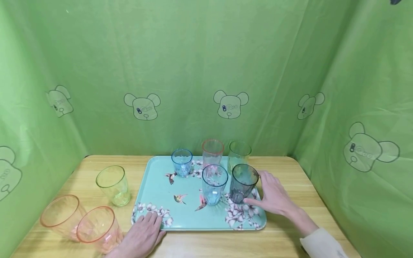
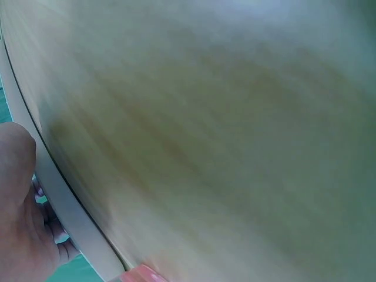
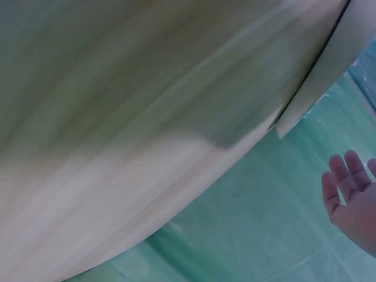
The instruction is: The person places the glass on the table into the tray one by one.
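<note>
My left hand (image 1: 144, 232) rests palm down at the front left corner of the turquoise floral tray (image 1: 158, 200), fingers over its rim. In the left wrist view, the thumb and fingers of this hand (image 2: 23, 217) lie along a pale edge. On the tray's right side stands a grey glass (image 1: 242, 186), upright. My right hand (image 1: 274, 195) is right beside it, thumb near its base and fingers extended behind its right side. The right wrist view shows this hand (image 3: 355, 200) with loosely spread fingers. A tall blue glass (image 1: 213, 188) stands just left of the grey one.
At the tray's back are a small blue glass (image 1: 182, 165), a pink-rimmed glass (image 1: 212, 154) and a green glass (image 1: 237, 157). Left of the tray, a yellow-green glass (image 1: 116, 190) and two orange-rimmed glasses stand on the wooden table (image 1: 300, 193). A green curtain (image 1: 187, 61) encloses it.
</note>
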`<action>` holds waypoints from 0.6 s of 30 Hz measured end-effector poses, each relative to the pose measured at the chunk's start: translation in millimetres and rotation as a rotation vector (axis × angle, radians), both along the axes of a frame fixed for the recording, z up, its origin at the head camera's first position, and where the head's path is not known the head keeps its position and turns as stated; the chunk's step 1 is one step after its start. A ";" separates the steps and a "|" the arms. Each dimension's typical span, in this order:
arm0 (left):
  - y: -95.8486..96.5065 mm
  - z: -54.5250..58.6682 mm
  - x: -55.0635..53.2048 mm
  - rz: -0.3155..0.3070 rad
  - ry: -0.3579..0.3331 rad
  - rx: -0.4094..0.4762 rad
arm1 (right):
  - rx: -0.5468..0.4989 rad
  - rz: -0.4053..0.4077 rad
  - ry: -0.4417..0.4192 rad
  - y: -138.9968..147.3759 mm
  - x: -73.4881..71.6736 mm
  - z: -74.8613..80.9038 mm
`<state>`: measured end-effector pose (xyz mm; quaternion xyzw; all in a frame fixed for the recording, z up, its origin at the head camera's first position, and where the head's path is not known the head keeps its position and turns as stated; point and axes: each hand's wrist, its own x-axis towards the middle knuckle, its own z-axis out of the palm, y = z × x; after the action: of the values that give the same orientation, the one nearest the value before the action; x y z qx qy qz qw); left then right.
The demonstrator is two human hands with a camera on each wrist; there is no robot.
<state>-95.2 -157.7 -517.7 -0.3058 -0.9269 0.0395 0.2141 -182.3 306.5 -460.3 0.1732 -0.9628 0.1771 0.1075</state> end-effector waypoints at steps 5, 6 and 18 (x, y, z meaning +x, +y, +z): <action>0.0 -0.1 -0.2 -0.002 -0.001 0.001 | 0.078 -0.009 0.025 9.9 2.1 -4.2; 0.1 0.2 -0.1 0.001 -0.008 0.000 | 0.093 -0.012 0.031 11.6 2.3 -5.7; 1.3 2.7 1.3 0.021 -0.033 -0.023 | 0.301 -0.012 0.116 30.2 3.2 -19.1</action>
<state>-93.9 -156.5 -515.0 -0.2993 -0.9329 0.0475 0.1947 -179.1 336.6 -479.5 0.1917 -0.9717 0.0197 0.1369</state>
